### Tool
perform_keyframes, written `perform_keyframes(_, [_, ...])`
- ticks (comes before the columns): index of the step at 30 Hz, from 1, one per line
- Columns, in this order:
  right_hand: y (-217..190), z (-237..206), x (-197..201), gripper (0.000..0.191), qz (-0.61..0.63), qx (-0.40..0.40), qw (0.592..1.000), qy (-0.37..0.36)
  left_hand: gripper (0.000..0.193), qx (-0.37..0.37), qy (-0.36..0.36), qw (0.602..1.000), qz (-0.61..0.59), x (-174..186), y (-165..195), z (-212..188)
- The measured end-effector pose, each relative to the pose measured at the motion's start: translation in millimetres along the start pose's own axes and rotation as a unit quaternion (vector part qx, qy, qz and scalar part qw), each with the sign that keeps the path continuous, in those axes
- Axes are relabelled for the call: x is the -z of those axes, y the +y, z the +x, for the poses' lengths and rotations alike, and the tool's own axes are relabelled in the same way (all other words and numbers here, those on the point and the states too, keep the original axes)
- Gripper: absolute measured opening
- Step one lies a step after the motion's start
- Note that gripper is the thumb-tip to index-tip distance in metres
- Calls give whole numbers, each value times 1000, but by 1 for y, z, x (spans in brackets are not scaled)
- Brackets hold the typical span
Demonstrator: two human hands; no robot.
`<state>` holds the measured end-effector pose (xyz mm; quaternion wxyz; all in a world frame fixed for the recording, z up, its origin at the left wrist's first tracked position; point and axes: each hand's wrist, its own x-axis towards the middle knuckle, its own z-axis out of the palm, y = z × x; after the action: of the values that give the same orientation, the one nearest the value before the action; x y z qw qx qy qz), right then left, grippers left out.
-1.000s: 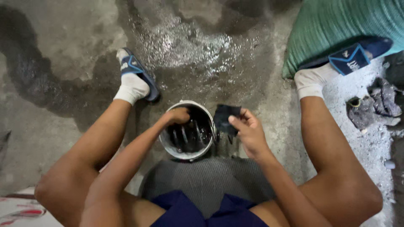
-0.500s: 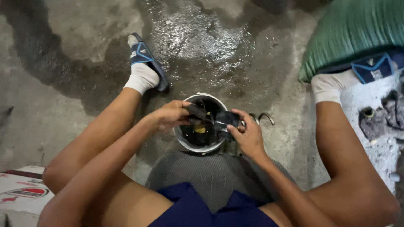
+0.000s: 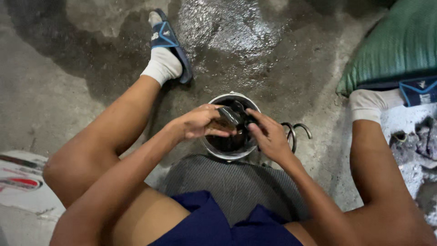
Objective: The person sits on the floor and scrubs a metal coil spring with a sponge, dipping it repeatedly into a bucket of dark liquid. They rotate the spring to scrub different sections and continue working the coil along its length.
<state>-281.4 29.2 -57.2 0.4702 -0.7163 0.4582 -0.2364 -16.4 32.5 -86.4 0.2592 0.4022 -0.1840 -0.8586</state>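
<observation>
Over the metal bucket (image 3: 227, 152), left hand (image 3: 198, 122) and right hand (image 3: 268, 136) both grip a dark wet part (image 3: 232, 116), fingers closed around it

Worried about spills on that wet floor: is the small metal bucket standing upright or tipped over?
Upright. The bucket shows its full round rim from above, mouth facing up, with dark contents inside. Both hands, left hand and right hand, hold a dark object over it.
</observation>
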Motion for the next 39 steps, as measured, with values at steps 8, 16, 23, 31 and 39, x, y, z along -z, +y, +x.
perform_keyframes(8, [34,5,9,24,61,-117,991,-17,37,0,-26,999,22,-16,-14,3])
perform_keyframes(16, [57,-1,3,25,230,-95,969,3,29,-79,75,993,35,-14,-18,6])
perform_keyframes(23, [50,-3,0,23,287,-225,931,35,14,-102,146,984,-9,-13,-16,5])
perform_keyframes(31, [41,-3,3,22,168,-57,984,9,28,-371,100,850,360,-28,-11,-7])
perform_keyframes(39, [34,-10,13,21,164,-28,983,-73,36,-496,44,762,413,-57,-22,-19])
